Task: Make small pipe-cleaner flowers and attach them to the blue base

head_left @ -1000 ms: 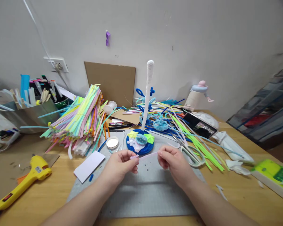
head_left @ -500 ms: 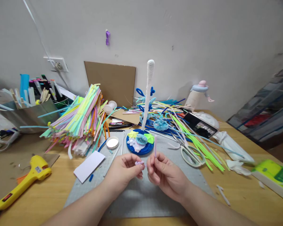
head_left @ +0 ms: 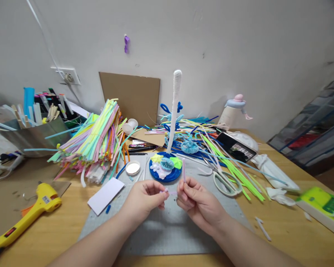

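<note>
Over the grey cutting mat [head_left: 156,237], my left hand [head_left: 144,198] pinches the small curled end of a lilac pipe cleaner [head_left: 184,170]. My right hand [head_left: 197,200] grips the same strip farther along; a short stretch shows between the hands, and the free end sticks up above the right fingers. Just beyond them sits a round blue base [head_left: 171,178] bearing a yellow star, a teal shell-like piece, a green piece and white-lilac shapes. A tall white fuzzy post [head_left: 174,111] rises upright at its back, with blue looped pieces behind.
Scissors [head_left: 226,183] lie right of the base beside bright green pipe cleaners [head_left: 231,167]. A big bundle of pastel pipe cleaners [head_left: 97,137] stands at the left. A yellow glue gun [head_left: 41,204], white card [head_left: 105,196], round tin [head_left: 133,167] and phone [head_left: 236,146] surround the mat.
My hands have moved slightly apart, so a stretch of the lilac strip now shows between them. My right hand has shifted a little right and up. Other things stay put.
</note>
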A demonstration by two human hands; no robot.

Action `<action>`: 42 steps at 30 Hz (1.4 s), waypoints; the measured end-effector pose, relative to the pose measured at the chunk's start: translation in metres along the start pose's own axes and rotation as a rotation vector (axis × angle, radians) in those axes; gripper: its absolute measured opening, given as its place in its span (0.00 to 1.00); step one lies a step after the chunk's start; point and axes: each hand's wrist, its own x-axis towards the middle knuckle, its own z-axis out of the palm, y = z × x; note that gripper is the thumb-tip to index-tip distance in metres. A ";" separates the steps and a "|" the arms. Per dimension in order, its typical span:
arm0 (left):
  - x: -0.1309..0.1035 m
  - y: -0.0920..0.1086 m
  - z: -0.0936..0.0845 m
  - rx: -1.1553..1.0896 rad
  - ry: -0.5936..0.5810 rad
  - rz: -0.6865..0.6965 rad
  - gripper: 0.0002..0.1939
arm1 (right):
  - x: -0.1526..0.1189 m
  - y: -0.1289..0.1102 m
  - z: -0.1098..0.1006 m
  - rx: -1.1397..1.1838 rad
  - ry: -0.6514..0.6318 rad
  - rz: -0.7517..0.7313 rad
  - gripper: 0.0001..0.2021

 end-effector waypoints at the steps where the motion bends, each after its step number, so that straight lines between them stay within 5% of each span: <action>1: 0.000 0.000 0.000 0.003 -0.002 -0.001 0.13 | 0.000 0.000 0.000 0.006 0.000 0.000 0.06; 6: 0.004 -0.001 -0.001 0.042 -0.007 0.027 0.13 | 0.001 0.003 -0.003 0.056 -0.011 0.022 0.04; 16: 0.003 -0.013 -0.006 0.423 0.100 0.419 0.07 | 0.002 0.006 -0.008 0.087 0.032 0.031 0.02; 28: 0.006 -0.009 -0.011 0.677 0.168 0.391 0.06 | 0.001 0.007 -0.007 0.025 -0.021 0.047 0.03; 34: 0.004 -0.005 -0.010 0.703 0.103 0.347 0.08 | 0.001 0.004 -0.009 -0.027 0.010 -0.024 0.04; 42: -0.004 -0.002 -0.006 0.737 -0.117 0.471 0.09 | 0.003 -0.003 -0.007 0.029 0.071 -0.014 0.06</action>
